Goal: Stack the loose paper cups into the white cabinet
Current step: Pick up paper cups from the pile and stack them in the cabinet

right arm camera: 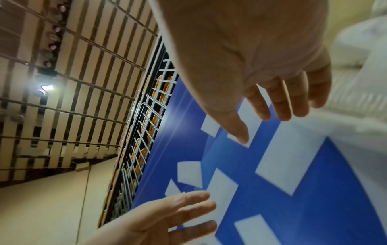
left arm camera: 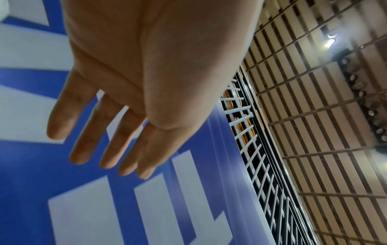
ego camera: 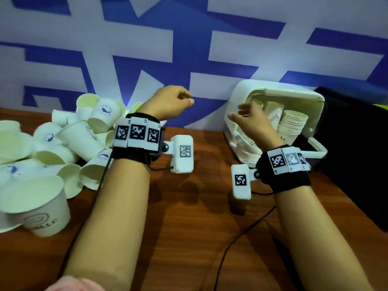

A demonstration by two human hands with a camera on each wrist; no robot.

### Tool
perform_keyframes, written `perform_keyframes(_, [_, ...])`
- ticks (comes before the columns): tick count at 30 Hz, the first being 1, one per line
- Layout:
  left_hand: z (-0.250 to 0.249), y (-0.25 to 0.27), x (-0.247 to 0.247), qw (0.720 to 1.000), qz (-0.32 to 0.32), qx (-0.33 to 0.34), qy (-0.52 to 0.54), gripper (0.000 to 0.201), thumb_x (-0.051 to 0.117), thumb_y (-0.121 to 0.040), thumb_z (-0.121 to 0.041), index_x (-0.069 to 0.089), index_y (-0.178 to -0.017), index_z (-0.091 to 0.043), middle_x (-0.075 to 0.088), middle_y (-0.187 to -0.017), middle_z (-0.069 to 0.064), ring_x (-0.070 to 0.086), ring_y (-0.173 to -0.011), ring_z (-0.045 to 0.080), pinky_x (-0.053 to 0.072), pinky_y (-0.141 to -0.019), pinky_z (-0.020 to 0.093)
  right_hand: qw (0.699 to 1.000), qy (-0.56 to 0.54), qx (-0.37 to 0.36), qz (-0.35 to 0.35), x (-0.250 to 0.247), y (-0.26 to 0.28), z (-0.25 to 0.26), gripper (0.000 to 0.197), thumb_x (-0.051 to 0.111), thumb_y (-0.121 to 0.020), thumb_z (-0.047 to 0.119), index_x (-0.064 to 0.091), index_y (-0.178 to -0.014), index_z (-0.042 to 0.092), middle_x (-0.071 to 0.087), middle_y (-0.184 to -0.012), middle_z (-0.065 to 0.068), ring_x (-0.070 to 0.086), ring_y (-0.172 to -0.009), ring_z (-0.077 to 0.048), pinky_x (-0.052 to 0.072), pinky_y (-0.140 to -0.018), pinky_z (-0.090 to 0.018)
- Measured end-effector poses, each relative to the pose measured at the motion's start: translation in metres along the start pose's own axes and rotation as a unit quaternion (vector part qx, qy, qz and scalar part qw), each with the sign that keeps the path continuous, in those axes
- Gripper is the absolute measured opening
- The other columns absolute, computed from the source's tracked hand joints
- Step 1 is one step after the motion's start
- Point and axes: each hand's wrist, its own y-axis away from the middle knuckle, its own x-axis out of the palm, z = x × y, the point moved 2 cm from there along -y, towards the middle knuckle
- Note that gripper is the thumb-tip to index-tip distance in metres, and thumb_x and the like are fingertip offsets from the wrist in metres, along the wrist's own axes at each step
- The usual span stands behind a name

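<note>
A heap of loose white paper cups (ego camera: 63,148) lies on the left of the wooden table (ego camera: 189,217). The white cabinet (ego camera: 279,93) stands at the back right with its lid raised; a stack of nested cups (ego camera: 292,124) stands inside it. My left hand (ego camera: 170,101) hovers mid-table near the wall, fingers relaxed and empty; in the left wrist view the left hand's fingers (left arm camera: 87,136) hang straight. My right hand (ego camera: 249,120) is raised in front of the cabinet's opening, fingers (right arm camera: 280,102) spread and holding nothing. The left hand (right arm camera: 167,215) also shows low in the right wrist view.
A blue and white patterned wall (ego camera: 189,38) runs behind the table. A dark object (ego camera: 357,143) sits to the right of the cabinet. A black cable (ego camera: 231,248) trails across the table between my forearms. One upright cup (ego camera: 39,208) stands at the near left.
</note>
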Motion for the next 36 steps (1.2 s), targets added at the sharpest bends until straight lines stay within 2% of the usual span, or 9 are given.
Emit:
perform_keyframes(2, [0.021, 0.009, -0.020, 0.998, -0.058, -0.032, 0.015, 0.031, 0.053, -0.096, -0.028, 0.063, -0.123, -0.017, 0.061, -0.127, -0.003, 0.054, -0.116, 0.013, 0.037, -0.089, 0.020, 0.999, -0.046, -0.006, 0.028, 0.022, 0.009, 0.013, 0.044, 0.069, -0.088, 0.028, 0.055, -0.124, 0.007, 0.060, -0.122, -0.009, 0.058, -0.112, -0.019, 0.048, -0.098, -0.035])
perform_keyframes(5, [0.057, 0.015, -0.041, 0.983, -0.157, -0.090, 0.037, 0.026, 0.053, -0.093, -0.025, 0.066, -0.115, -0.018, 0.062, -0.126, 0.003, 0.054, -0.118, 0.018, 0.038, -0.098, 0.026, 0.994, -0.081, -0.003, 0.076, 0.060, 0.013, 0.034, 0.038, 0.068, -0.089, 0.031, 0.057, -0.120, 0.011, 0.063, -0.118, -0.006, 0.061, -0.110, -0.019, 0.051, -0.095, -0.036])
perform_keyframes(10, [0.098, 0.022, -0.057, 0.943, -0.248, -0.220, 0.029, 0.037, 0.048, -0.094, -0.025, 0.052, -0.129, -0.014, 0.035, -0.141, 0.017, 0.034, -0.131, 0.033, 0.030, -0.107, 0.035, 0.973, -0.164, -0.011, 0.165, 0.117, 0.012, 0.089, 0.033, 0.060, -0.095, 0.026, 0.052, -0.122, 0.008, 0.059, -0.119, -0.008, 0.062, -0.103, -0.021, 0.052, -0.087, -0.034])
perform_keyframes(14, [0.112, 0.028, -0.053, 0.920, -0.245, -0.303, -0.028, 0.048, 0.047, -0.093, -0.023, 0.037, -0.136, -0.005, 0.030, -0.145, 0.024, 0.028, -0.133, 0.039, 0.023, -0.111, 0.043, 0.941, -0.209, 0.024, 0.265, 0.164, 0.011, 0.123, 0.040, 0.056, -0.098, 0.022, 0.044, -0.132, 0.003, 0.055, -0.121, -0.019, 0.059, -0.100, -0.023, 0.052, -0.088, -0.031])
perform_keyframes(19, [0.128, 0.026, -0.056, 0.916, -0.235, -0.314, -0.084, 0.047, 0.045, -0.092, -0.022, 0.038, -0.134, -0.004, 0.039, -0.140, 0.026, 0.029, -0.131, 0.038, 0.025, -0.109, 0.042, 0.891, -0.218, 0.097, 0.386, 0.200, 0.018, 0.134, 0.047, 0.050, -0.101, 0.029, 0.038, -0.140, 0.005, 0.048, -0.127, -0.025, 0.056, -0.105, -0.030, 0.046, -0.099, -0.036])
perform_keyframes(24, [0.134, 0.026, -0.060, 0.913, -0.193, -0.339, -0.117, 0.041, 0.045, -0.095, -0.024, 0.042, -0.130, -0.004, 0.043, -0.137, 0.025, 0.028, -0.132, 0.038, 0.022, -0.109, 0.041, 0.854, -0.280, 0.152, 0.412, 0.211, 0.015, 0.128, 0.056, 0.054, -0.098, 0.032, 0.031, -0.145, 0.011, 0.050, -0.130, -0.032, 0.058, -0.107, -0.035, 0.051, -0.087, -0.034])
perform_keyframes(28, [0.137, 0.021, -0.054, 0.919, -0.165, -0.321, -0.155, 0.037, 0.046, -0.094, -0.023, 0.047, -0.125, -0.003, 0.051, -0.132, 0.021, 0.032, -0.130, 0.037, 0.022, -0.106, 0.039, 0.840, -0.281, 0.140, 0.442, 0.215, 0.016, 0.123, 0.050, 0.052, -0.099, 0.038, 0.033, -0.141, 0.019, 0.053, -0.125, -0.027, 0.058, -0.106, -0.033, 0.046, -0.102, -0.040])
perform_keyframes(34, [0.133, 0.017, -0.051, 0.936, -0.140, -0.265, -0.185, 0.043, 0.041, -0.098, -0.038, 0.053, -0.126, -0.007, 0.049, -0.133, 0.020, 0.033, -0.129, 0.036, 0.025, -0.104, 0.042, 0.854, -0.262, 0.083, 0.441, 0.211, 0.020, 0.115, 0.050, 0.048, -0.100, 0.035, 0.031, -0.147, 0.029, 0.052, -0.109, -0.015, 0.060, -0.090, -0.023, 0.053, -0.080, -0.027])
perform_keyframes(36, [0.129, 0.014, -0.050, 0.952, -0.129, -0.233, -0.149, 0.044, 0.038, -0.099, -0.036, 0.053, -0.128, -0.007, 0.048, -0.134, 0.022, 0.036, -0.128, 0.036, 0.027, -0.105, 0.042, 0.859, -0.270, 0.075, 0.428, 0.206, 0.021, 0.113, 0.048, 0.049, -0.101, 0.031, 0.034, -0.146, 0.025, 0.052, -0.099, -0.009, 0.057, -0.084, -0.019, 0.052, -0.084, -0.028])
